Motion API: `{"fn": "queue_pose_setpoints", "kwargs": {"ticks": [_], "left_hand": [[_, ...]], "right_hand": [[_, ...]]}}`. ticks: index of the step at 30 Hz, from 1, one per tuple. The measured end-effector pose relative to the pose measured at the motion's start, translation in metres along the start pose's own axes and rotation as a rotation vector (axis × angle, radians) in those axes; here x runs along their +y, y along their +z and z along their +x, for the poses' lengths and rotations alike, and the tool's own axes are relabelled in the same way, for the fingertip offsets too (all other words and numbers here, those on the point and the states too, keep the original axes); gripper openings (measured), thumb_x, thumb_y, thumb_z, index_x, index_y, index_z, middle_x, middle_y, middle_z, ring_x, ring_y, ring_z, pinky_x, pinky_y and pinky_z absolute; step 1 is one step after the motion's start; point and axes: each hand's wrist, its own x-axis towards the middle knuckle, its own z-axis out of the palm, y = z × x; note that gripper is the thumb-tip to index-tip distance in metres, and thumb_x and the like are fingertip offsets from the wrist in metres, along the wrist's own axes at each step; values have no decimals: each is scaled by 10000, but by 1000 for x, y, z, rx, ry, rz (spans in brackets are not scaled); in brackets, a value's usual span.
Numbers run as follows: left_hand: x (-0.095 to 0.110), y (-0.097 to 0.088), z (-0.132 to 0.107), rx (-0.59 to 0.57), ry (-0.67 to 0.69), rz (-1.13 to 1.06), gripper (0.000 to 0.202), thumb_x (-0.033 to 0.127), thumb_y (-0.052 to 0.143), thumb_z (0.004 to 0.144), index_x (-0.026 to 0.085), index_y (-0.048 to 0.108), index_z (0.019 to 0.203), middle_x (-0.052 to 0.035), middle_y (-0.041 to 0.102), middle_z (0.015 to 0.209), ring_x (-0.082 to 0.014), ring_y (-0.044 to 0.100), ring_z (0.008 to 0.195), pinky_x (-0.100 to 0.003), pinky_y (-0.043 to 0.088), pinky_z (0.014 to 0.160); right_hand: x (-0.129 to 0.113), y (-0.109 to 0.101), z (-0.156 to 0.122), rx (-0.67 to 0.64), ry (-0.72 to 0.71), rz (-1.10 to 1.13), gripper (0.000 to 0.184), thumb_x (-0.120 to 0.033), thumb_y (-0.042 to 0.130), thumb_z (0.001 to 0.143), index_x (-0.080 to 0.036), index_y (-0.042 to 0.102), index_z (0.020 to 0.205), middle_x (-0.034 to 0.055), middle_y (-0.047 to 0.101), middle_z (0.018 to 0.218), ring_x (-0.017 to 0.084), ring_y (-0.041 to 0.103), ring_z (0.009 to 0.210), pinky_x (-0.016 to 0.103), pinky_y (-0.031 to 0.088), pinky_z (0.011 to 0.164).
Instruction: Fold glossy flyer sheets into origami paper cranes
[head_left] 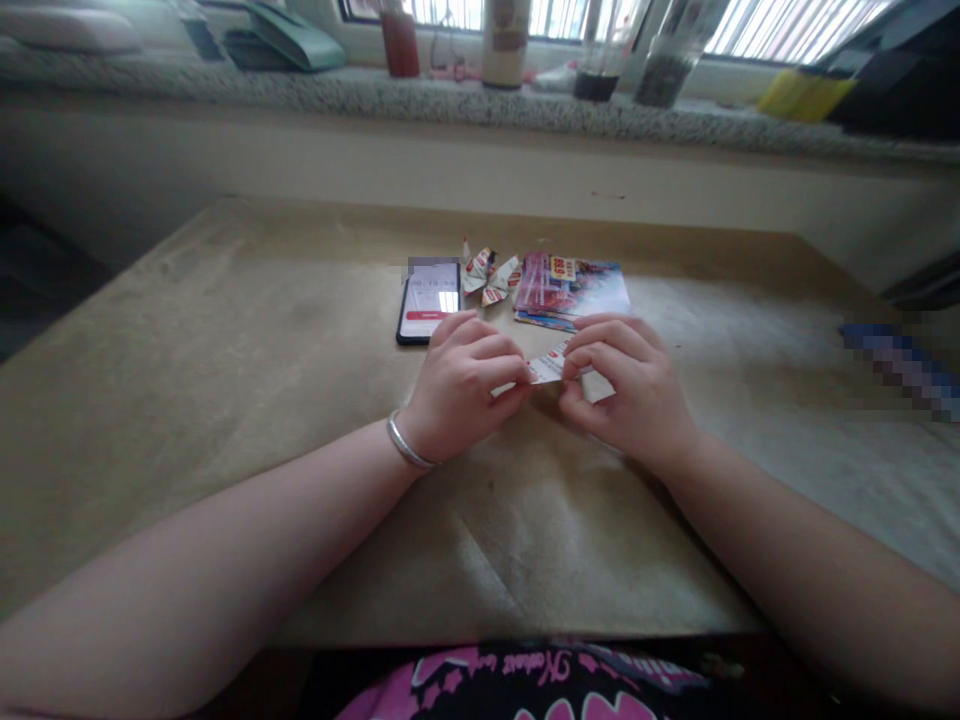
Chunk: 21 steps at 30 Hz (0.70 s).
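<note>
A small folded piece of printed paper (pixel 549 366), white with red marks, is stretched between my two hands above the table. My left hand (pixel 476 372), with a silver bangle at the wrist, pinches its left end between thumb and fingers. On the other end, the thumb and fingers of my right hand (pixel 626 385) are closed in a pinch. Part of the paper is hidden behind my fingers. Just beyond my left hand lies a phone (pixel 430 300) with its screen lit. Several folded paper shapes (pixel 491 277) sit to the right of the phone.
A stack of colourful printed leaflets (pixel 574 287) lies beyond my right hand. The tan-covered table (pixel 247 380) meets a wall below a speckled stone windowsill (pixel 315 95) with bottles and jars. A blurred-out flat item (pixel 904 370) rests at the right edge.
</note>
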Motion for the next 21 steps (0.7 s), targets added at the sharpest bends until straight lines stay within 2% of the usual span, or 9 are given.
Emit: {"fn": "queue_pose_setpoints", "kwargs": {"ticks": [10, 17, 21], "left_hand": [[-2, 0, -1, 9, -17, -7, 198, 353, 610, 875, 246, 663, 716, 25, 698, 792, -151, 539, 768, -360, 364, 878], [-5, 2, -3, 73, -79, 6, 114, 321, 669, 831, 236, 679, 756, 2, 673, 817, -149, 541, 770, -320, 399, 786], [-5, 2, -3, 113, -110, -55, 77, 271, 674, 814, 216, 683, 761, -2, 625, 746, -116, 527, 663, -262, 399, 646]], "right_hand": [[0, -4, 0, -15, 18, 61, 176, -115, 613, 682, -250, 577, 790, 32, 666, 899, 248, 604, 998, 445, 485, 903], [3, -7, -2, 9, 181, 115, 164, -154, 610, 748, -245, 587, 882, 57, 640, 952, 245, 602, 975, 447, 477, 873], [4, -5, -4, 16, 218, 113, 133, -168, 615, 768, -256, 597, 867, 50, 627, 942, 232, 597, 937, 437, 481, 851]]}}
